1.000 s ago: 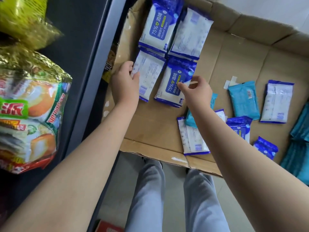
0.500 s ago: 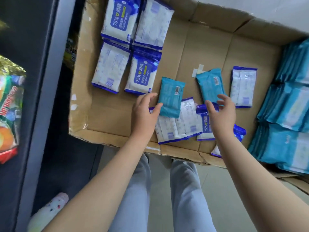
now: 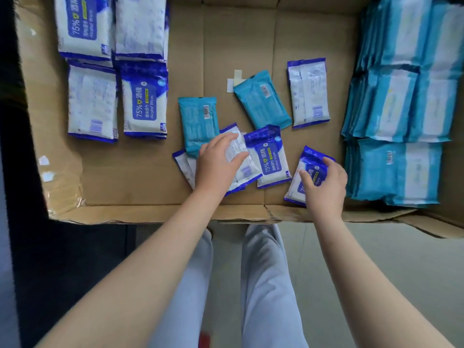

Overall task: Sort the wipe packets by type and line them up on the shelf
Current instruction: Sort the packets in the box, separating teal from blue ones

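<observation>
Blue-and-white alcohol wipe packets (image 3: 144,101) lie in neat rows at the back left of the cardboard sheet (image 3: 125,177). Teal packets (image 3: 391,104) are stacked in rows on the right. In the middle lies a loose mix: two teal packets (image 3: 198,121), a face-down white packet (image 3: 308,92) and a face-up alcohol packet (image 3: 270,156). My left hand (image 3: 217,164) rests with spread fingers on a face-down white packet (image 3: 238,149) in that pile. My right hand (image 3: 324,183) grips a small alcohol packet (image 3: 305,177) near the front edge.
The cardboard's front edge (image 3: 238,214) hangs over the floor in front of my legs (image 3: 263,285). A dark shelf frame (image 3: 10,172) runs down the left side. A bit of tape (image 3: 234,80) sticks to the cardboard's middle.
Both hands left the back-left rows and came toward the loose pile at the front. My left hand settled on the white packet; my right hand took hold of the small packet.
</observation>
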Demonstrator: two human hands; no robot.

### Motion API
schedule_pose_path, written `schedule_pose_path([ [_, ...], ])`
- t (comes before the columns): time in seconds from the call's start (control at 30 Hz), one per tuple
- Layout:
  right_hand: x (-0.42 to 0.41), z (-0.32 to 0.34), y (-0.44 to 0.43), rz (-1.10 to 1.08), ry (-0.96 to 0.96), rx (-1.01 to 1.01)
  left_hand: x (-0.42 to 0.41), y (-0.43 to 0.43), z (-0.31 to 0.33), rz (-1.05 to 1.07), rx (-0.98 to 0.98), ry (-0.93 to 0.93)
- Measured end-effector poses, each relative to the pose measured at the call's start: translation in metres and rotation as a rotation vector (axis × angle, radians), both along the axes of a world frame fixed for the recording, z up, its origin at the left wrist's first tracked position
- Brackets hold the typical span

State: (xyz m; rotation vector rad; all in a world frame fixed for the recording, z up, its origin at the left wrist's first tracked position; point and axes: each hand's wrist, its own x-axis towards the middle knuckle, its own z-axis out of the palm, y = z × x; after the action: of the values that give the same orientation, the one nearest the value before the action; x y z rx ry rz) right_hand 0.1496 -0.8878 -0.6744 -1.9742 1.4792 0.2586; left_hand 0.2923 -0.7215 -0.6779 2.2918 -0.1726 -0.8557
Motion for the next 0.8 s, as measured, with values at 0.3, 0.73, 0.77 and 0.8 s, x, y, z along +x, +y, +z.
schedule_pose_path([
  [0.3,-0.012,-0.002,-0.023,-0.256,0.004,0.235,0.007,-0.051,-0.016,-0.214,0.350,0.049],
  [0.73,-0.015,0.017,-0.039,-0.389,-0.359,0.473,-0.005,-0.050,0.002,0.367,-0.243,0.351],
  [0.77,-0.011,0.021,-0.039,-0.419,-0.404,0.521,-0.004,-0.045,0.007,0.460,-0.310,0.403],
  [0.8,-0.006,0.026,-0.037,-0.423,-0.440,0.560,-0.002,-0.037,0.011,0.539,-0.365,0.446],
])
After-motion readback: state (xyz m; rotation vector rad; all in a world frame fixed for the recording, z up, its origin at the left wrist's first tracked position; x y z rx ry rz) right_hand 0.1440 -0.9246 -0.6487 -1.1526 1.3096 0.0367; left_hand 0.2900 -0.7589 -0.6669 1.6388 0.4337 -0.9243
